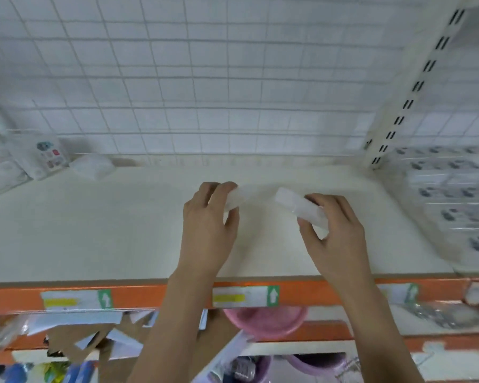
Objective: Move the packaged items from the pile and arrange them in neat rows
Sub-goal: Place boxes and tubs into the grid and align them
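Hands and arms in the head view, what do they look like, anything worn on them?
Both are bare. The left hand and right hand wear no gloves, and no rings, watch or bracelet show on the fingers or wrists. Both forearms are uncovered as far as the bottom edge of the picture, with no sleeve in sight.

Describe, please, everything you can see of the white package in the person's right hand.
The white package is a small, flat, oblong packet that looks like soft plastic or paper wrap, plain white with no print that can be read. The right hand holds it at its near end, fingers over the top and thumb beneath. It is tilted, its free end pointing up-left toward the other hand. It seems to be above the cream shelf; contact cannot be judged. It is blurred.
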The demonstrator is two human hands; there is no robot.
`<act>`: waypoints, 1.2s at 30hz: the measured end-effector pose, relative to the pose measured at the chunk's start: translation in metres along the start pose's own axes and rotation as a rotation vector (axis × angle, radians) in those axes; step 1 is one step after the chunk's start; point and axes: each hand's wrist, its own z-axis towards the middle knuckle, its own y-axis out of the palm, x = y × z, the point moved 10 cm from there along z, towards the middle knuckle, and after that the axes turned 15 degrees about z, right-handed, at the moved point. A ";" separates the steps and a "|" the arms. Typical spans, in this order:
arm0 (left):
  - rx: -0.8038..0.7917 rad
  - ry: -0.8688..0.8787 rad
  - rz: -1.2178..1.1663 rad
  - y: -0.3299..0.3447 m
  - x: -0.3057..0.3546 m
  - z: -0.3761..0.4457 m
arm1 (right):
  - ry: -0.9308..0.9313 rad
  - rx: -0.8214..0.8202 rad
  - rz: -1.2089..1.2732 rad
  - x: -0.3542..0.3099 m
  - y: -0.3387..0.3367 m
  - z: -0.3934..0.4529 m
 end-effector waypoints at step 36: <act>-0.065 0.097 0.188 0.197 0.395 0.013 | 0.059 -0.091 -0.141 0.240 -0.346 0.033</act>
